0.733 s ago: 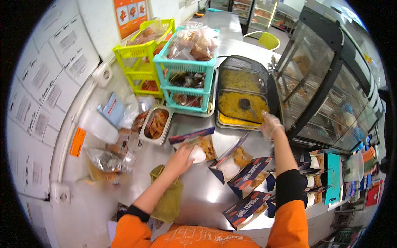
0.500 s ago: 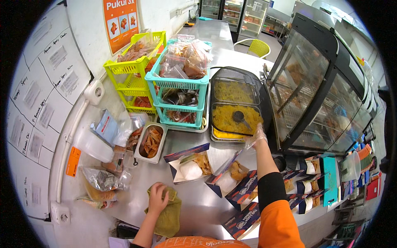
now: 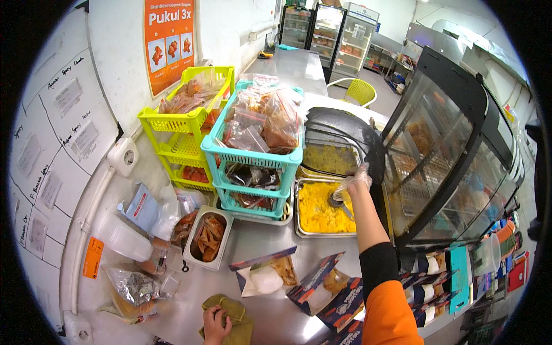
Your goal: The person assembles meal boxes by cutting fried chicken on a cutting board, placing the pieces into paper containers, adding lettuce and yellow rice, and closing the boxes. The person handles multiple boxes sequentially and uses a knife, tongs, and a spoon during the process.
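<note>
My right hand [image 3: 355, 183], in a clear plastic glove, grips the front edge of a black lid [image 3: 336, 123] with clear panels, at its right side. The lid is tilted up over a metal tray [image 3: 299, 221] of yellow food [image 3: 319, 210]. A dark scoop [image 3: 336, 200] sits in the food below the hand. My left hand [image 3: 216, 326] has its fingers curled on an olive-green cloth [image 3: 230, 307] on the table. Ahead of me stand open boxes, one [image 3: 265, 275] with white rice and fried food in it, another [image 3: 322, 287] beside it.
A turquoise rack [image 3: 253, 150] and a lime-green rack [image 3: 172, 122] hold bagged food. A metal pan [image 3: 224, 244] of brown packets stands left of the boxes. The glass display case [image 3: 437, 149] rises close to my right arm. More filled boxes [image 3: 428, 287] stand below it.
The lid has swung up and back with my right hand, uncovering the yellow food. My left hand stays on the cloth. The view has tilted upward.
</note>
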A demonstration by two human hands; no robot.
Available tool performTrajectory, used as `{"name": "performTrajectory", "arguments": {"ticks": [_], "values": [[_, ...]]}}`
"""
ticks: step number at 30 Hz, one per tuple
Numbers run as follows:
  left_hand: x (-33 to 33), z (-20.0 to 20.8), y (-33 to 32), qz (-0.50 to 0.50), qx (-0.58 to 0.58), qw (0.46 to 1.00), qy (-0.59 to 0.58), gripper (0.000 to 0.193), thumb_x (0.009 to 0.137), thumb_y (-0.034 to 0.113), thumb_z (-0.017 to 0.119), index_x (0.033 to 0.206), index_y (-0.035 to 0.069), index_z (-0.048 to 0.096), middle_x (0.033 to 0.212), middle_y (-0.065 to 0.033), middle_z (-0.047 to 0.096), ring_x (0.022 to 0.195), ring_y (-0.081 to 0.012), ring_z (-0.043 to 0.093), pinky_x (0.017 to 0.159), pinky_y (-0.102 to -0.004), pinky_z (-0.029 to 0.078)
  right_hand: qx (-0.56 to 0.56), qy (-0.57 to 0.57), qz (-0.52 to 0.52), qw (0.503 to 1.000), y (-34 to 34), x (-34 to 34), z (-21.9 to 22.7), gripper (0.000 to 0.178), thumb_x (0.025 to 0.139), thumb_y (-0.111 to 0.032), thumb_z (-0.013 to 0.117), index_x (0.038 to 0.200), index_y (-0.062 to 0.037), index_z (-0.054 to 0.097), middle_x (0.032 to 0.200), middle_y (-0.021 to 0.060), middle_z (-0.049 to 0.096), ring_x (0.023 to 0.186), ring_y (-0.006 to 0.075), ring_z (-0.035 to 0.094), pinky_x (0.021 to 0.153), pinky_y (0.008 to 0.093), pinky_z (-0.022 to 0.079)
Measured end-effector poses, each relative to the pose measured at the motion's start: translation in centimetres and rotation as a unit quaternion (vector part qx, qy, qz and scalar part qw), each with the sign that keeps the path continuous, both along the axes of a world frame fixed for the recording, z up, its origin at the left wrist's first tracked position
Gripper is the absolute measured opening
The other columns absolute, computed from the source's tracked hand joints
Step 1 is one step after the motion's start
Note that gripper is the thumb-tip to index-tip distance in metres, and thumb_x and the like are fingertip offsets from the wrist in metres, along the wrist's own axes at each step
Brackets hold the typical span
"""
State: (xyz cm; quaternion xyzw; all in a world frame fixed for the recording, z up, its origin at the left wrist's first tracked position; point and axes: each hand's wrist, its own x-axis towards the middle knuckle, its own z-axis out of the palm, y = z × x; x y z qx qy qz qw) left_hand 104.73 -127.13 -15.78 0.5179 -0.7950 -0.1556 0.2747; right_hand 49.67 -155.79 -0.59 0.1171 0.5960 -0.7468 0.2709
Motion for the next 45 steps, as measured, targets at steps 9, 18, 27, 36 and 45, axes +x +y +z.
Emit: {"name": "performTrajectory", "arguments": {"ticks": [9, 18, 27, 36, 45], "values": [[-0.2, 0.4, 0.3, 0.019, 0.023, 0.999, -0.013, 0.026, 0.068, 0.01, 0.062, 0.091, 0.001, 0.056, 0.102, -0.0174, 0.048, 0.099, -0.035, 0.047, 0.085, -0.0465, 0.038, 0.044, 0.054, 0.192, 0.979, -2.5, -4.9, -5.3, 0.05, 0.09, -0.035, 0.055, 0.123, -0.0008, 0.04, 0.11, 0.0152, 0.051, 0.09, 0.0294, 0.054, 0.066, 0.0431, 0.05], [0.3, -0.3, 0.1, 0.013, 0.032, 0.999, -0.008, 0.027, 0.067, 0.009, 0.062, 0.092, 0.001, 0.054, 0.1, -0.0171, 0.047, 0.096, -0.0346, 0.046, 0.084, -0.0457, 0.038, -0.257, -0.042, -0.049, 0.964, -0.2, -2.5, -3.9, 0.071, 0.076, -0.046, 0.069, 0.13, -0.0095, 0.041, 0.13, 0.0068, 0.044, 0.11, 0.0203, 0.049, 0.096, 0.0368, 0.036], [-0.4, 0.9, 0.0, 0.007, -0.037, 0.999, -0.04, 0.029, 0.077, 0.015, 0.063, 0.098, -0.003, 0.055, 0.106, -0.0231, 0.048, 0.096, -0.0398, 0.048, 0.082, -0.0462, 0.043, -0.491, 0.08, 0.017, 0.867, -2.5, -3.2, 3.7, 0.025, 0.08, -0.016, 0.069, 0.102, -0.0069, 0.061, 0.101, 0.003, 0.064, 0.09, 0.0137, 0.06, 0.082, 0.0255, 0.049], [-0.4, 0.7, 0.2, 0.015, -0.024, 0.999, -0.044, 0.03, 0.076, 0.013, 0.063, 0.101, -0.002, 0.055, 0.105, -0.0227, 0.047, 0.096, -0.039, 0.048, 0.083, -0.0464, 0.042, -0.492, 0.038, 0.034, 0.869, -9.5, -3.5, -0.2, 0.022, 0.082, -0.021, 0.067, 0.099, -0.0078, 0.061, 0.094, 0.0024, 0.063, 0.083, 0.0132, 0.059, 0.076, 0.0234, 0.048], [-0.7, 1.1, 0.4, 0.02, -0.037, 0.998, -0.048, 0.031, 0.075, 0.013, 0.063, 0.102, 0.0, 0.055, 0.107, -0.0219, 0.048, 0.098, -0.0394, 0.047, 0.084, -0.0467, 0.041, -0.092, -0.014, 0.17, 0.981, -10.0, -6.9, -6.8, 0.067, 0.085, -0.045, 0.058, 0.135, -0.0072, 0.035, 0.137, 0.0125, 0.037, 0.108, 0.0327, 0.05, 0.095, 0.0436, 0.041]]}}
